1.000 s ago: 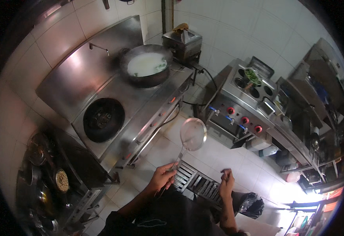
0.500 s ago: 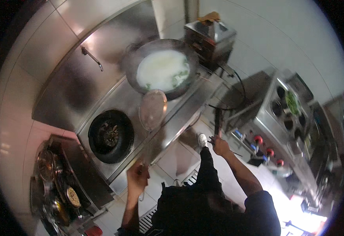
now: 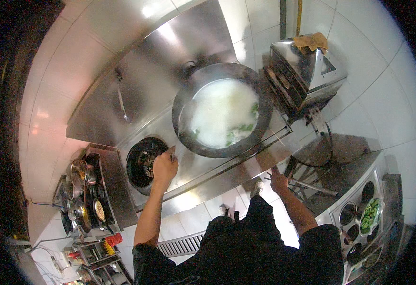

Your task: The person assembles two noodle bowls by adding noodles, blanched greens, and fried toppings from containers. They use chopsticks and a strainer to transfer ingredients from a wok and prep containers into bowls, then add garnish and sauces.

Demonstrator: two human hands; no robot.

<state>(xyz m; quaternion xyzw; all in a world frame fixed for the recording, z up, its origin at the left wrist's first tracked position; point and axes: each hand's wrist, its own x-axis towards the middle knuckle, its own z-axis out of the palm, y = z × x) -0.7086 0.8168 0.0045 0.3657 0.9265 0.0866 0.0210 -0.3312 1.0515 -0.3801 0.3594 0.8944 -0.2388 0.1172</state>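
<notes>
My left hand point(image 3: 165, 167) is closed round the grey handle of a skimmer, above the near edge of a small black wok point(image 3: 135, 176) that has dark bits in its bottom. The skimmer's round head is only a grey smear at the left side of a large wok point(image 3: 260, 111). Cloudy white liquid point(image 3: 224, 109) with green leafy pieces along its right and near edges fills much of that wok. Beyond the stove's front edge, my right hand point(image 3: 278, 181) is held low, its fingers round something thin and dark that I cannot make out.
A swing tap point(image 3: 123, 99) reaches over the steel stove top point(image 3: 179, 173). Right of the large wok stands a metal box point(image 3: 296, 76) with an orange cloth on it. Green vegetables point(image 3: 370, 216) lie at the right counter. Pans and pots point(image 3: 79, 183) crowd the left side.
The view has swung, shifting the woks in the picture. My left hand has moved forward to the small wok, and the skimmer's head has moved up to the large wok. My right hand stays low.
</notes>
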